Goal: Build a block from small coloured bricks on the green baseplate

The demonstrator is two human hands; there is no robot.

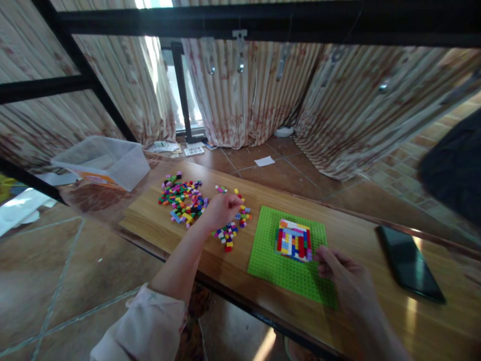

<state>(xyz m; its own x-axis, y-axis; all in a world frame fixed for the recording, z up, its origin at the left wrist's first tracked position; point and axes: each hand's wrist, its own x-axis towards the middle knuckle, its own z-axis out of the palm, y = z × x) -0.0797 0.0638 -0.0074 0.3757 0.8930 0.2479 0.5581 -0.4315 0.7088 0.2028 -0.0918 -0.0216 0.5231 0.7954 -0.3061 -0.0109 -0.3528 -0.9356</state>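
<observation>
My left hand (222, 209) hovers over the smaller heap of loose toy bricks (227, 232), its thumb and fingers pinched together. Whatever may sit between those fingertips is too small to make out. On a green baseplate (265, 250) stands a low rectangular build of multicoloured bricks (294, 240), with red, white, blue and yellow pieces showing. Close by its right side is my right hand (343, 271), fingers curled and thumb closed against them. I cannot tell whether its fingertips touch the build or hold a brick.
A larger heap of mixed bricks (184, 200) lies to the left on the wooden table (210, 173). A black phone-like slab (409, 263) rests at the right. Beyond the left end stands a clear plastic bin (131, 165). A black metal frame (263, 22) crosses above, before striped curtains (251, 95).
</observation>
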